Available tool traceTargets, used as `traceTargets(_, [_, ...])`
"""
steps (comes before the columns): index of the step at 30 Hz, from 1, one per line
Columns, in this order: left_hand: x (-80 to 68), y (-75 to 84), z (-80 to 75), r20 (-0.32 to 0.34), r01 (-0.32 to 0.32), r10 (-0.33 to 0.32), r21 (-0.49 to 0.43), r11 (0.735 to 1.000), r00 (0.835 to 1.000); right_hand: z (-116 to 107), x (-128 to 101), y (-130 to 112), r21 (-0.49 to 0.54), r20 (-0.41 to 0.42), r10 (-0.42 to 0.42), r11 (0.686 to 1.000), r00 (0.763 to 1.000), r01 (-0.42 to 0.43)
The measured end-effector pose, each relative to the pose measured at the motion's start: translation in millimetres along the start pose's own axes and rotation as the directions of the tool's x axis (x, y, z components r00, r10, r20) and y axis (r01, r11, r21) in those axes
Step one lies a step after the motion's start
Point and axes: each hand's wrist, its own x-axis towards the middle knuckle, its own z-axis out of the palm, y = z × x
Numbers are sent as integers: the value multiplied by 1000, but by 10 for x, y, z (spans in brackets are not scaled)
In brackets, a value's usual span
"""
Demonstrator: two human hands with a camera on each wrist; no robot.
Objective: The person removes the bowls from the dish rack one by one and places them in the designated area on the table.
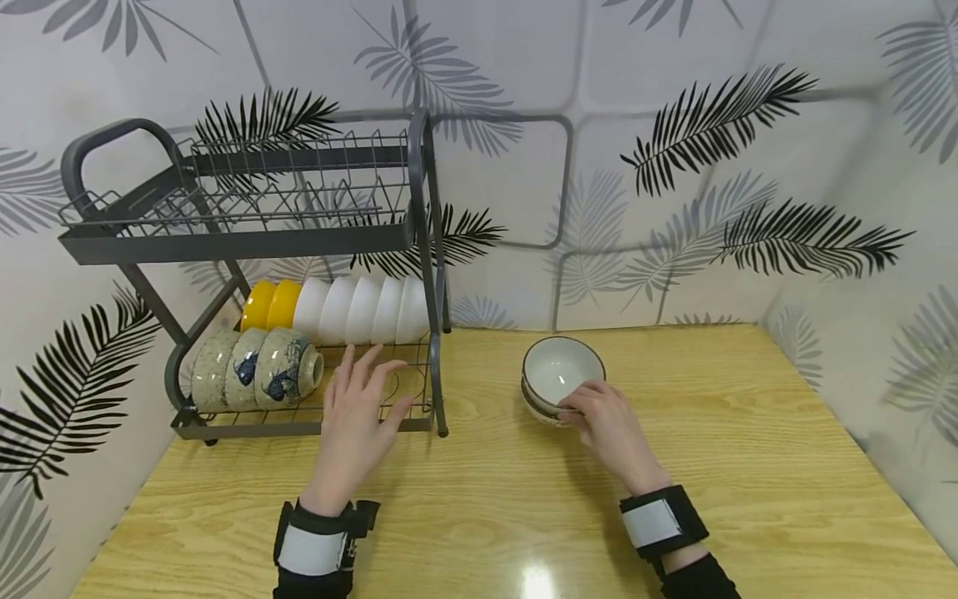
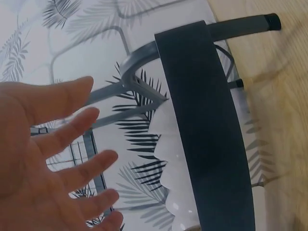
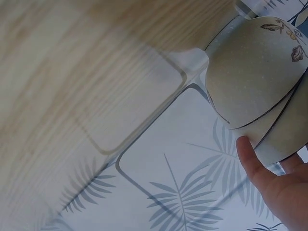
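On the table stands a small stack of bowls, a white-lined bowl with a dark rim (image 1: pixel 554 366) uppermost. My right hand (image 1: pixel 612 428) pinches the near right rim of this top bowl. In the right wrist view, a finger (image 3: pixel 251 159) touches the stack near the rims, and the outer bowl (image 3: pixel 255 72) has a printed flower sprig. My left hand (image 1: pixel 355 428) is raised before the dish rack's lower shelf, fingers spread and holding nothing. To its left, speckled bowls with blue patterns (image 1: pixel 280 374) lie on their sides in a row.
A dark grey two-tier dish rack (image 1: pixel 247 245) stands at the left against the patterned wall. Its lower shelf also holds several white bowls (image 1: pixel 340 312) and two yellow bowls (image 1: pixel 258 306) at the back. The wooden table (image 1: pixel 748 466) extends to the right.
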Motion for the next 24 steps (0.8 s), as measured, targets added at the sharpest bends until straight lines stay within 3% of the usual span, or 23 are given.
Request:
traceTargets(5, [6, -68, -52, -46, 103, -105, -38, 994, 993, -8, 4, 8, 0, 10, -7, 1000, 1000, 7])
traceTargets(10, [5, -171, -67, -113, 202, -211, -87, 975, 971, -6, -2, 13, 5, 4, -24, 1000, 1000, 24])
traceTargets(18, [19, -396, -59, -309, 251, -288, -155, 955, 906, -12, 6, 9, 24, 12, -25, 999, 1000, 24])
traceTargets(24, [13, -508, -68, -384, 271, -353, -253, 929, 853, -15, 7, 13, 24, 12, -25, 999, 1000, 24])
